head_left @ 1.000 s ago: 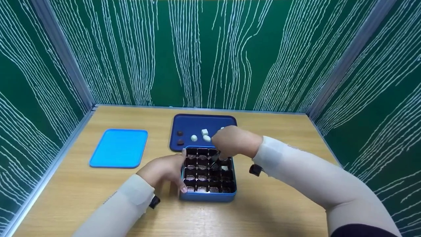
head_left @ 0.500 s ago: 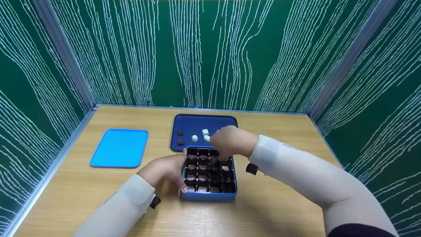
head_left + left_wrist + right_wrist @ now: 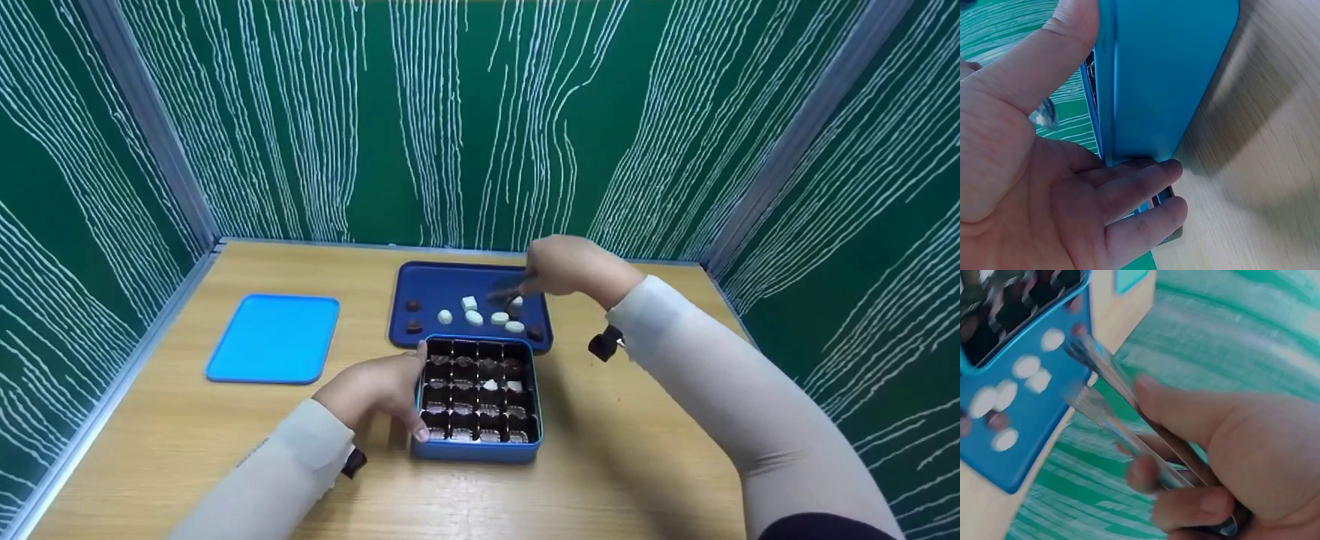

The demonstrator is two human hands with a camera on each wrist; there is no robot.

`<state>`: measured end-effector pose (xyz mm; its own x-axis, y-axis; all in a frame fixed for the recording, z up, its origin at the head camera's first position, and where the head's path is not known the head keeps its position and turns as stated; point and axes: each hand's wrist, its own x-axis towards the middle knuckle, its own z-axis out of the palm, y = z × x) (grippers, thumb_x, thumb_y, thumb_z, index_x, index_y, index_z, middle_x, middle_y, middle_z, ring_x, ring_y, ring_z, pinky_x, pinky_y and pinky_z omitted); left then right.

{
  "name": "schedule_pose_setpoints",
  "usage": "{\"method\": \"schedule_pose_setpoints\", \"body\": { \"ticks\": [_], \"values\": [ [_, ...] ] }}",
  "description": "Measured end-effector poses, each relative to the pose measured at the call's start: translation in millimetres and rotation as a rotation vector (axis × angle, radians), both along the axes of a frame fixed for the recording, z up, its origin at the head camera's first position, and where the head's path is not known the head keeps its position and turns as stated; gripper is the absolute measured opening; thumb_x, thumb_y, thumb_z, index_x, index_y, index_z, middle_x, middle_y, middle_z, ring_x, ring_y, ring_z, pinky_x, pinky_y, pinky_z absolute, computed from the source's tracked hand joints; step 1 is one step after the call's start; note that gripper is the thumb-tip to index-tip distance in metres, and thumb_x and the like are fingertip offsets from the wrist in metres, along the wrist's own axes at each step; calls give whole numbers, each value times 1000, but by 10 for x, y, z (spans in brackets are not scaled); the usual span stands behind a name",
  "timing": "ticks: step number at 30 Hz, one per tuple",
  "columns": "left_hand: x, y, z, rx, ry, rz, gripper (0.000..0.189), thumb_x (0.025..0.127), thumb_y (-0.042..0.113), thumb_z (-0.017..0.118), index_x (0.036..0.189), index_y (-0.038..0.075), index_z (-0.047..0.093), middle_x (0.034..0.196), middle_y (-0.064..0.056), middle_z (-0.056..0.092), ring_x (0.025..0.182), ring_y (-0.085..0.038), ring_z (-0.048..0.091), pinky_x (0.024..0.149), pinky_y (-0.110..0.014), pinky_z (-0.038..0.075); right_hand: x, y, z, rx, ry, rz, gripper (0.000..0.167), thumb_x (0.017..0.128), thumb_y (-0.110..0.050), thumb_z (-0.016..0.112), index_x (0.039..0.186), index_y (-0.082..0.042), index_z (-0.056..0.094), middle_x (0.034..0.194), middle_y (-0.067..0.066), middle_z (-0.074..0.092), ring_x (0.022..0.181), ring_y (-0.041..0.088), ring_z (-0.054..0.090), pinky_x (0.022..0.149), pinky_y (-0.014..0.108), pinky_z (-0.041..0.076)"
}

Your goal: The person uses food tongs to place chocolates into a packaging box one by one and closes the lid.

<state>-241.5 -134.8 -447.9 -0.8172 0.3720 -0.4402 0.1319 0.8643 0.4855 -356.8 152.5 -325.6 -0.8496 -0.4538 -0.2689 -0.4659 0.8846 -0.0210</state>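
Note:
My left hand [image 3: 382, 390] grips the left side of a blue tin [image 3: 476, 450], its thumb at the near corner and fingers toward the far one. Inside the tin is a dark divided insert with several compartments; two neighbouring ones hold white chocolates [image 3: 490, 385], and brown pieces appear in the row behind. Over the right part of a dark blue tray [image 3: 427, 277], my right hand [image 3: 566, 264] holds metal tongs [image 3: 1123, 416]. In the right wrist view the tong tips stand apart with nothing between them. White chocolates [image 3: 474, 318] and brown chocolates [image 3: 413, 327] lie on the tray below.
A bright blue lid-like panel [image 3: 274, 337] lies flat on the wooden table [image 3: 622, 465] to the left. Directly behind the tin sits the tray. Green walls with white streaks enclose the table at the back and sides.
My right hand with the tongs has lifted out of the tin and moved back and right over the tray. A white chocolate now shows in the compartment where the tongs were. The left hand stays.

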Motion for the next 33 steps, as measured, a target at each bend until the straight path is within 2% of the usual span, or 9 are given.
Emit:
{"method": "schedule_pose_setpoints", "body": {
  "ticks": [3,6,11,15,19,24,29,33],
  "values": [
    [-6,8,-14,0,9,-2,165,68,38,111,181,3,-4,184,-23,35,168,-40,42,141,-55,35,-169,142,-205,-13,107,-50,28,107,-31,81,92,-7,80,78,2,68,66,17,55,60,32,45],
    [-14,27,-30,10,15,-8,165,68,38,111,182,3,-3,184,-23,34,169,-39,41,141,-53,35,-285,268,-388,11,158,-92,25,106,-28,81,101,-3,81,89,8,76,73,21,60,67,37,55],
    [-22,45,-43,8,6,-11,164,69,38,110,182,4,-4,185,-23,32,171,-39,38,143,-53,31,-381,404,-564,13,130,-136,26,104,-26,84,111,-1,80,101,13,81,81,24,67,79,46,64],
    [-25,49,-39,0,1,-11,164,69,39,109,182,4,-5,185,-23,32,170,-40,39,143,-54,32,-431,443,-656,-5,118,-146,27,103,-25,85,112,0,80,103,14,82,83,24,68,81,46,64],
    [-33,42,-40,0,3,-13,164,69,39,109,181,3,-5,185,-23,32,169,-40,40,143,-53,32,-499,437,-749,-7,112,-162,24,104,-25,84,109,-1,82,101,13,81,81,25,65,77,44,61],
    [-38,28,-47,1,3,-12,165,68,39,109,181,4,-6,185,-23,31,170,-41,38,143,-54,31,-552,391,-842,-24,85,-208,26,107,-30,80,111,-3,82,101,10,80,84,24,66,81,43,62],
    [-26,22,-31,-4,5,-7,166,67,39,110,181,3,-5,185,-23,32,170,-41,39,142,-54,32,-560,341,-876,-30,81,-205,34,110,-39,78,111,-5,80,98,8,78,82,24,65,76,39,57],
    [-15,13,-6,-15,2,6,166,67,39,111,181,2,-3,184,-21,35,168,-39,42,140,-55,36,-581,311,-880,-25,73,-191,34,109,-39,79,113,-5,81,98,6,77,82,23,63,76,38,55]
  ]
}}
